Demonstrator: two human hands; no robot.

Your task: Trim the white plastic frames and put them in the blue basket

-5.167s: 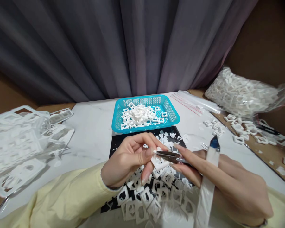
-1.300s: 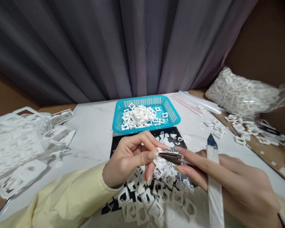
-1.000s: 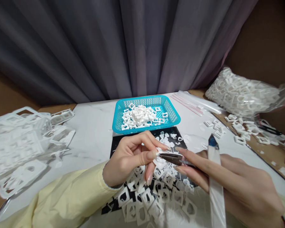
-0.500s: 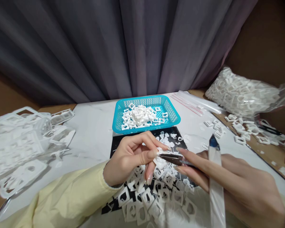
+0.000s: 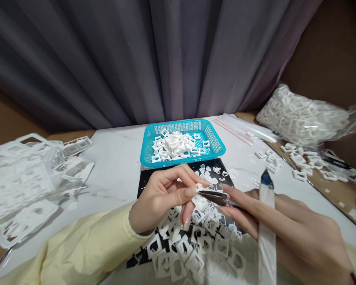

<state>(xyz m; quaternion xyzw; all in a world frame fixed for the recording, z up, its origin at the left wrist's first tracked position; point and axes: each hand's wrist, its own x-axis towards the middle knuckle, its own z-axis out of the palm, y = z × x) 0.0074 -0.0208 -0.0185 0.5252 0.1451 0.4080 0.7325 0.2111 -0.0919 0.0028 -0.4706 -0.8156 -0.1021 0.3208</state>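
Note:
My left hand (image 5: 169, 194) pinches a small white plastic piece (image 5: 202, 202) between thumb and fingers, and the fingers hide part of it. In my right hand (image 5: 296, 225) are small pliers (image 5: 214, 196) with dark pointed jaws, whose tips touch the piece beside my left thumb. A white-wrapped stick (image 5: 267, 229) with a dark blue pointed tip lies across the right hand; how it is held is hidden. Below both hands, many white cut-out frames (image 5: 204, 243) and scraps lie heaped on a black mat (image 5: 151, 174).
Behind the mat stands a turquoise basket (image 5: 221, 150) with small white square frames inside. White plastic sheets (image 5: 20, 186) are piled at left. A full clear bag (image 5: 302, 114), loose white frames (image 5: 299, 175) and flat plastic bags (image 5: 249, 128) lie at right. A grey curtain (image 5: 178, 59) hangs behind.
Compared with about five seconds ago, the white piece is turned and sits more hidden behind my left fingers. Over the last second both hands keep nearly the same place; the white stick tilts slightly.

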